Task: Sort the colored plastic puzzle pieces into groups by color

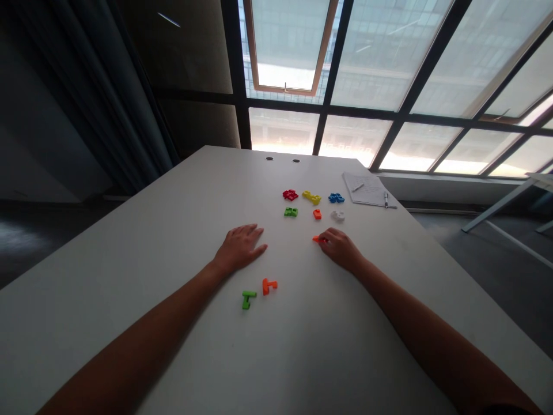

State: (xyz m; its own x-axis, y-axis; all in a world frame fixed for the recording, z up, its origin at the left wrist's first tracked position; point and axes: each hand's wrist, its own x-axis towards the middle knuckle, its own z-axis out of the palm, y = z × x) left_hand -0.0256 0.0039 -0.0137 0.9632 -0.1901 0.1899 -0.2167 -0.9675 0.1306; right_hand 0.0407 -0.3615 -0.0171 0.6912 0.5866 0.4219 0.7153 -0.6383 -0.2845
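My right hand [338,246] is closed on a small orange plastic piece [317,238], whose end pokes out past the fingertips. Flat on the white table [185,202], my left hand [241,246] has its fingers spread and holds nothing. Nearer to me lie a green T-shaped piece [247,299] and an orange T-shaped piece [268,286], apart from each other. Beyond the hands sit small clusters of plastic pieces: red [290,195], yellow [311,197], blue [336,197], green [291,212] and white [337,215]. A loose orange piece [317,214] is between the green and white ones.
A notebook [367,193] with handwriting lies at the far right of the table, with a pen [386,200] on it. Two round cable holes are near the far edge. Large windows stand behind, a dark curtain [99,86] at left, another table [540,180] at right.
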